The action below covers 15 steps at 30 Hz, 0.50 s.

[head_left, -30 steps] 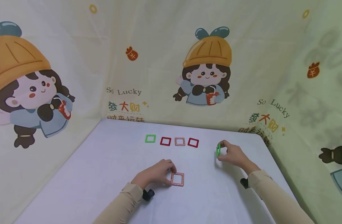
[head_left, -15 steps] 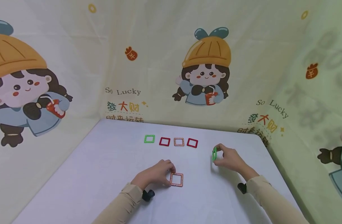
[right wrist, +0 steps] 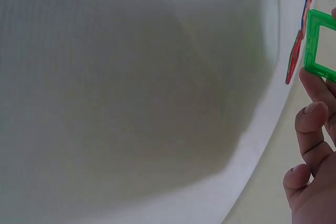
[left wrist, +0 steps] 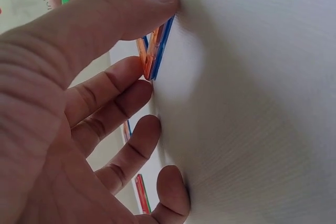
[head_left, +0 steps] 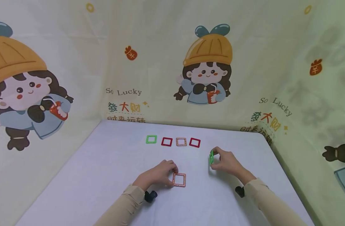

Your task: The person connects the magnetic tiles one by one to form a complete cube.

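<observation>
My left hand pinches the left edge of an orange square magnetic tile low over the table, thumb at the near corner and index finger at the far one. From the left wrist view, the orange tile has a blue layer on its table side, and the other fingers are spread loosely. To the right, my right hand holds a green square magnetic tile on edge, above its shadow. The right wrist view catches that green tile at its border, fingertips along its lower edge, with the thumb mostly out of frame.
Along the back of the white table lies a row of flat tiles: a green one, a red one, an orange one and another red one. Printed cloth walls the table at the back and sides.
My right hand has moved left and slightly nearer with the green tile, closing on the orange tile. My left hand and its tile stay in place.
</observation>
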Available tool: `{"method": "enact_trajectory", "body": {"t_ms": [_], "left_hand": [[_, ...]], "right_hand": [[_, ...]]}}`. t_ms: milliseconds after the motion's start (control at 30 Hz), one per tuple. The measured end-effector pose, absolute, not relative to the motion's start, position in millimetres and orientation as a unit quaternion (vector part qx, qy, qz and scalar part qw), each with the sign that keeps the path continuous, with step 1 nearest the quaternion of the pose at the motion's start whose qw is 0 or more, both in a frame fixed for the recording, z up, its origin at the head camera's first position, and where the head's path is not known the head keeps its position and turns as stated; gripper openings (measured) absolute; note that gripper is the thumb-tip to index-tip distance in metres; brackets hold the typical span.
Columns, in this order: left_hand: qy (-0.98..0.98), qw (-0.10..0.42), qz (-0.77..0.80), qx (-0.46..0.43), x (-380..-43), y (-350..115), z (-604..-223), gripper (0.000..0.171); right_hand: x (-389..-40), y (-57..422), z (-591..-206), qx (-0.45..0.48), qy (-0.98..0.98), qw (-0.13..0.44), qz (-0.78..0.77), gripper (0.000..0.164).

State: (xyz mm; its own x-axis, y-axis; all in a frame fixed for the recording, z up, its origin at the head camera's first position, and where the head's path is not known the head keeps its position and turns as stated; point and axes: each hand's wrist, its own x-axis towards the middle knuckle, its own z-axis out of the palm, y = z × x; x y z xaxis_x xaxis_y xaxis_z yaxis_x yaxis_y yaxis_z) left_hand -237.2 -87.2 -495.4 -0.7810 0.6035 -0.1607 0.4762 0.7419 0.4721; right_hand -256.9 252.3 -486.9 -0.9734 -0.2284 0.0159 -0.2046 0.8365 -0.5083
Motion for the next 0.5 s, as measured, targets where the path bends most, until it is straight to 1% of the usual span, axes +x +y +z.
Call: {"method": "enact_trajectory", "body": {"t_ms": [100, 367, 500], "left_hand": [[0.920, 0.152, 0.210, 0.295, -238, -86, -496, 0.041], [0.922, 0.153, 0.208, 0.289, -240, -86, -495, 0.041], [0.921, 0.156, 0.215, 0.286, -240, -88, -496, 0.042]], "right_hand": [[-255, 249, -486, -0.107, 0.958, 0.032, -0.265, 0.052], [-250, 239, -478, -0.121, 0.957, 0.022, -0.263, 0.053], [-248, 234, -475, -0.122, 0.955, 0.029, -0.267, 0.052]]}}
